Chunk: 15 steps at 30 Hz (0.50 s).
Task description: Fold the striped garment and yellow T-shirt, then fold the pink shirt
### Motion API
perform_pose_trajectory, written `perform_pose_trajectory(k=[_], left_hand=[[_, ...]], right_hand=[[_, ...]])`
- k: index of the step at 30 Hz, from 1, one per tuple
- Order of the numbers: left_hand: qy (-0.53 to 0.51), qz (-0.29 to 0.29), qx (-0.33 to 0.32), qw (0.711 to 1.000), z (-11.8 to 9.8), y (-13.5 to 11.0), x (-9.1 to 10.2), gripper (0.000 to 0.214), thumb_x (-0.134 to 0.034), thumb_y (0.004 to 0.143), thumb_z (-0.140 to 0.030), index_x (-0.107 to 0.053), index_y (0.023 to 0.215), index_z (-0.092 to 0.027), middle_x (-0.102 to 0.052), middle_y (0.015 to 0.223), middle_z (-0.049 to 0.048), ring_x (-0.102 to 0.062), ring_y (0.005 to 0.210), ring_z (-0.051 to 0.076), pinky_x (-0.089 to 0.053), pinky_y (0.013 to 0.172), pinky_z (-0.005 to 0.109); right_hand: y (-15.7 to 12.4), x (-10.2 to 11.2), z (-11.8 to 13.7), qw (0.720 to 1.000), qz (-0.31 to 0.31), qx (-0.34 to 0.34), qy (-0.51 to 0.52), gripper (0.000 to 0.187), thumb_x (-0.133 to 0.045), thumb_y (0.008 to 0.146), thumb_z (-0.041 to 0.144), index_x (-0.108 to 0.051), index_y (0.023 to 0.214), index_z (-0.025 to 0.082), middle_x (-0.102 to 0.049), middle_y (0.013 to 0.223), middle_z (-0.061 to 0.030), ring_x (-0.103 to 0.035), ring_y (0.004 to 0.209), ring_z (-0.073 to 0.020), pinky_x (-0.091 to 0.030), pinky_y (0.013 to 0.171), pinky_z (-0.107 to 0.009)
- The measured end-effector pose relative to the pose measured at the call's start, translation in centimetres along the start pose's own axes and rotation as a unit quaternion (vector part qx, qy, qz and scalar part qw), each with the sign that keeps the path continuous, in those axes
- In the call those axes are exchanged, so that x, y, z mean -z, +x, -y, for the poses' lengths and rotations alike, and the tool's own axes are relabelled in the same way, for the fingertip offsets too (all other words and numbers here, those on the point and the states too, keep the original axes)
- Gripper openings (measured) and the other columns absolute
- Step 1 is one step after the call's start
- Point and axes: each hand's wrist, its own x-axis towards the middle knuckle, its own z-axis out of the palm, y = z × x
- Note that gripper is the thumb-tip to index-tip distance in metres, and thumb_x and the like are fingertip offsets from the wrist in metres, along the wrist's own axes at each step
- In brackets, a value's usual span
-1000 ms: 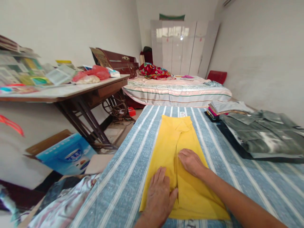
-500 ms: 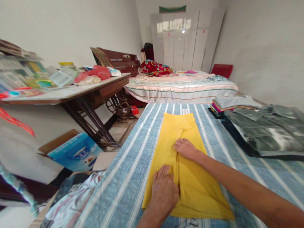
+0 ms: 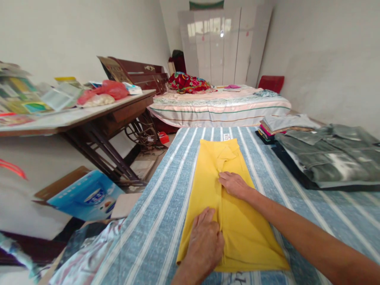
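Note:
A yellow garment [image 3: 249, 233] lies flat on a blue-and-white striped cloth, narrow at its far end and wide at its near hem. A seam or overlapping edge runs down its middle, and a small flap is folded over near the far end. My left hand [image 3: 204, 237] rests on its near left part, fingers stretched forward and thumb beside the middle edge. Farther up, my right hand [image 3: 234, 184] has its fingers closed on the fabric at that middle edge. The fingertips' undersides are hidden.
A stack of folded clothes [image 3: 329, 154] lies to the right. At the left stand a cluttered sewing-machine table [image 3: 103, 111] and a blue box [image 3: 89, 194]. A patterned cloth [image 3: 86, 253] hangs beside the striped cloth [image 3: 154, 198]. Beyond are a bed [image 3: 219, 111] and wardrobe [image 3: 213, 51].
My view has shifted slightly to the right. The middle edge lies flatter and straighter between my hands, and the gap there has narrowed. Both hands stay in nearly the same spots on the garment.

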Motion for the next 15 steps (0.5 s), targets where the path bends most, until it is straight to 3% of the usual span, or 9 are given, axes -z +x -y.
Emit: perform_pose_trajectory(k=[3, 7, 10, 13, 15], left_hand=[[-0.015, -0.018, -0.019, 1.000, 0.1, -0.3, 0.3, 0.021, -0.047, 0.080, -0.021, -0.064, 0.069, -0.018, -0.055, 0.127, 0.0104, -0.047, 0.121, 0.026, -0.035, 0.106, 0.046], [-0.029, -0.076, -0.052, 0.995, 1.3, -0.6, 0.1, 0.024, -0.042, 0.085, -0.021, -0.062, 0.072, -0.021, -0.062, 0.117, 0.0078, -0.054, 0.114, 0.021, -0.043, 0.100, 0.039], [0.033, -0.117, -0.051, 0.991, 3.3, -1.0, -0.6, 0.024, -0.041, 0.085, -0.019, -0.064, 0.094, -0.019, -0.052, 0.133, 0.0089, -0.043, 0.126, 0.024, -0.039, 0.104, 0.044], [0.099, -0.091, -0.036, 0.990, 5.0, -1.6, -1.7, 0.040, -0.046, 0.084, -0.029, -0.054, 0.122, -0.018, -0.037, 0.144, 0.0109, -0.031, 0.134, 0.029, -0.034, 0.105, 0.050], [0.119, -0.070, -0.033, 0.990, 5.6, -2.0, -2.3, 0.048, -0.045, 0.086, -0.036, -0.048, 0.130, -0.018, -0.035, 0.145, 0.0117, -0.030, 0.134, 0.030, -0.033, 0.105, 0.051]], right_hand=[[-0.1, -0.1, -0.1, 1.000, -0.006, -0.007, 0.014, 0.023, -0.043, 0.086, 0.009, -0.061, 0.096, 0.017, -0.060, 0.105, -0.0081, -0.053, 0.096, -0.0183, -0.042, 0.082, -0.028], [-0.3, 0.4, 0.3, 0.999, -0.020, -0.019, 0.035, 0.024, -0.042, 0.085, 0.008, -0.061, 0.097, 0.016, -0.060, 0.105, -0.0091, -0.053, 0.099, -0.0191, -0.042, 0.084, -0.029], [-1.4, 1.4, 1.9, 0.998, -0.033, -0.019, 0.054, 0.023, -0.042, 0.085, 0.010, -0.060, 0.098, 0.017, -0.059, 0.109, -0.0095, -0.051, 0.104, -0.0193, -0.040, 0.091, -0.031], [-3.6, 2.4, 4.7, 0.992, -0.047, 0.017, 0.115, 0.018, -0.044, 0.086, 0.014, -0.060, 0.093, 0.019, -0.060, 0.106, -0.0079, -0.051, 0.105, -0.0188, -0.040, 0.095, -0.033], [-5.3, 2.8, 6.7, 0.984, -0.055, 0.048, 0.161, 0.015, -0.046, 0.086, 0.018, -0.060, 0.093, 0.019, -0.061, 0.108, -0.0073, -0.051, 0.108, -0.0195, -0.040, 0.097, -0.035]])
